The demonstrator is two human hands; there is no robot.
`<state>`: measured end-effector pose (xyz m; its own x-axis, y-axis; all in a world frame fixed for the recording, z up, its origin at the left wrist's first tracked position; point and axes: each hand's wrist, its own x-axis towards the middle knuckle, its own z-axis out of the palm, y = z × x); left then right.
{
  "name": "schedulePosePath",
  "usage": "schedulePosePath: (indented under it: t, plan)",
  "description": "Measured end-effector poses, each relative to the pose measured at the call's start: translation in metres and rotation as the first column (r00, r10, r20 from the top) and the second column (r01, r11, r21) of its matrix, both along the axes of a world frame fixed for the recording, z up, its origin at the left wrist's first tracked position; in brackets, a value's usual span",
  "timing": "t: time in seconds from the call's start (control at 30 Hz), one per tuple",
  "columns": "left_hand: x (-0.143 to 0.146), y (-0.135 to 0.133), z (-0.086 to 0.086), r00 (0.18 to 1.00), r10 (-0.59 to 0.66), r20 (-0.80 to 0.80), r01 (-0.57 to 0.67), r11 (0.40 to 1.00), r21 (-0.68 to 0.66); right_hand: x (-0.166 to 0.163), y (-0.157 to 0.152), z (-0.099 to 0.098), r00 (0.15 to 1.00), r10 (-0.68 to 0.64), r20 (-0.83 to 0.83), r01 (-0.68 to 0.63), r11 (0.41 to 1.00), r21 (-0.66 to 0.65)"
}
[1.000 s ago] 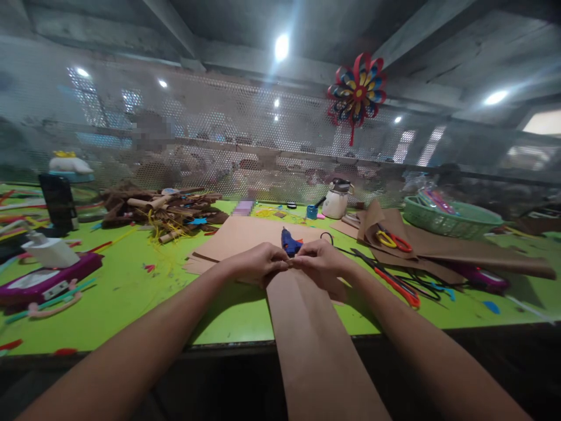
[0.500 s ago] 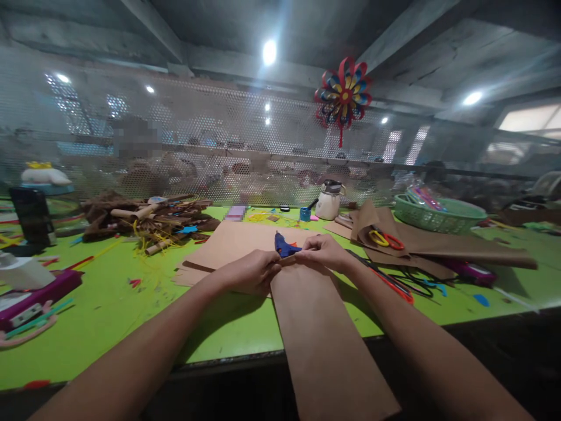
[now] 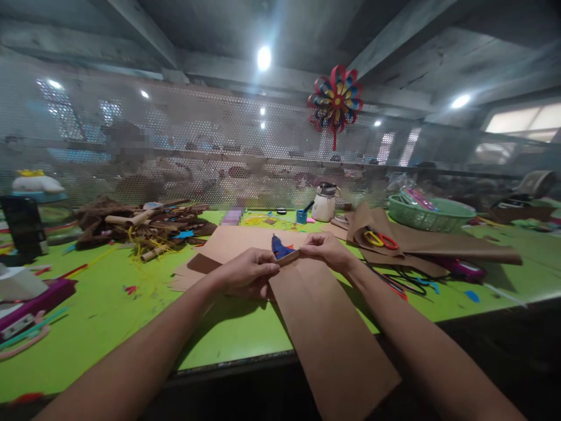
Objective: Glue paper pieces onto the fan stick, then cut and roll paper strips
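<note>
A long strip of brown kraft paper (image 3: 333,327) slants from the green table down past its front edge. Its far end has a narrow folded edge. My left hand (image 3: 252,270) pinches the left corner of that edge between thumb and fingers. At the right corner, my right hand (image 3: 326,250) grips the same fold with its fingertips. Just behind the fold sits a blue glue gun (image 3: 281,248), partly hidden by the paper; neither hand appears to hold it. Larger brown paper sheets (image 3: 228,238) lie flat beneath and behind my hands.
Brown paper scraps (image 3: 144,225) are heaped at the left. Scissors with yellow and red handles (image 3: 381,239) rest on folded brown paper (image 3: 438,245) at the right. Behind stand a white jug (image 3: 324,206), a blue pot (image 3: 301,216) and a green basket (image 3: 432,215). A purple power strip (image 3: 39,301) lies left.
The folded edge has tipped so that its right end sits higher. My left fingers have shifted along the corner, and the view has turned slightly to the right.
</note>
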<state>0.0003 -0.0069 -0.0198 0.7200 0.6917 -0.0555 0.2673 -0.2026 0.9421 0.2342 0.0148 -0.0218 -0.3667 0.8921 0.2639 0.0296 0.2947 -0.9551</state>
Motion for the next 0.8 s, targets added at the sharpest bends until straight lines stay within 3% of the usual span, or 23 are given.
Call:
schedulePosePath:
  t: [0.07,0.27,0.43,0.53,0.67,0.8]
  plan:
    - [0.0,0.0,0.001,1.0,0.005,0.008,-0.005,1.0,-0.026,-0.001,0.0,0.0,1.0,-0.017,-0.011,0.017,1.0,0.001]
    - [0.001,-0.002,0.009,0.994,0.096,-0.053,-0.092,0.993,0.072,0.004,0.005,-0.004,0.998,-0.036,0.045,0.034,0.998,0.047]
    - [-0.001,-0.005,0.008,0.995,0.095,0.042,-0.093,0.995,-0.043,0.005,0.006,-0.004,0.992,-0.038,0.118,0.025,0.994,0.11]
    - [-0.002,-0.005,0.01,0.995,0.1,0.006,-0.1,0.994,-0.041,0.005,0.005,-0.003,0.994,-0.02,0.108,0.011,0.996,0.087]
    - [-0.006,0.001,0.011,0.984,0.177,-0.016,-0.176,0.983,0.058,0.006,0.007,-0.004,0.998,0.066,0.003,-0.066,0.997,-0.038]
    - [-0.011,0.004,0.009,0.987,0.154,0.04,-0.157,0.981,0.116,0.002,0.007,-0.003,0.967,0.121,-0.223,-0.156,0.977,-0.146]
